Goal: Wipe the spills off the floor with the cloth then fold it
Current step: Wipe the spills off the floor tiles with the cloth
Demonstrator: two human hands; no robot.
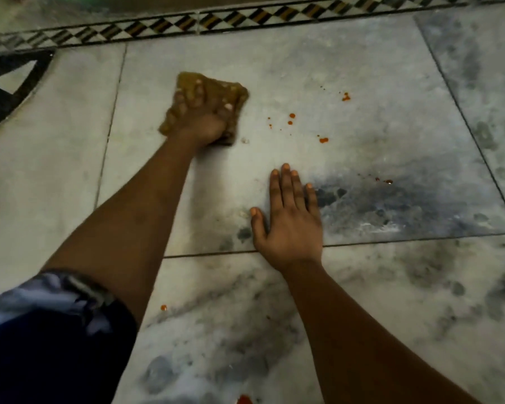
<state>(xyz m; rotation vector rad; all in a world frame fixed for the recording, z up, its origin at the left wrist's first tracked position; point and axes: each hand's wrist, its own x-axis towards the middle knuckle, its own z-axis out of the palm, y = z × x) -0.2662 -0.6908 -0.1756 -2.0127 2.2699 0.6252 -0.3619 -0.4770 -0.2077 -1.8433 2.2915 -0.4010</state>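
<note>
We look down on a marble floor [362, 68] of pale slabs with grey veining and dark joints. A patterned border [245, 17] of dark and light diamonds runs across the far edge, and a black inlay [9, 91] shows at the far left. A dark blue sleeve [50, 330] fills the near left corner.

Red spills [291, 115] dot the slab as small drops, scattered to the right of the cloth and beyond our right hand. Two more drops [387, 181] lie on the grey patch further right. One drop [163, 307] sits near us between the two forearms, and a red smear [244, 400] shows at the bottom edge. Nothing lies between the cloth and the nearest drops.

The cloth [233, 91] is a brownish, bunched pad lying on the far part of the middle slab. Our left hand [199, 118] lies on top of it, fingers spread and curled into the fabric, gripping it against the floor. The picture is blurred there, so we cannot tell how it is folded.

Our right hand [289, 223] rests flat on the floor, fingers straight and close together, thumb out to the left, holding nothing. It lies nearer to us than the cloth and to its right, well apart from it, across a slab joint.
</note>
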